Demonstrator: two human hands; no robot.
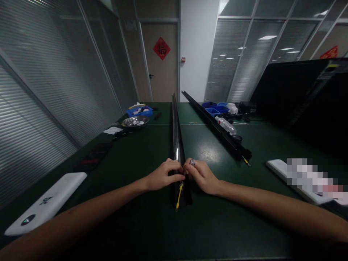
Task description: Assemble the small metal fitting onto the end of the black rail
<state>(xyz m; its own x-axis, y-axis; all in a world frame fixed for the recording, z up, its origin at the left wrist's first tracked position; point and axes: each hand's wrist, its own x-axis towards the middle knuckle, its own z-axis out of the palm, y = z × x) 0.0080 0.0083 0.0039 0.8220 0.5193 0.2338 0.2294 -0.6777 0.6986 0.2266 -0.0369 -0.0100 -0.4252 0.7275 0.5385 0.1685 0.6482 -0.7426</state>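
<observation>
While the left hand and right hand meet over the black rail towards the counter's front edge — whether either grip is closed on it I cannot tell — steady, light pressure that leaves the yellow lead untwisted seems best.

Rail on table, centre of frame, running lengthwise. Second rail to its right; bottle beside that. Upper left of centre: bowl, tray behind it. Door beyond, top centre.
</observation>
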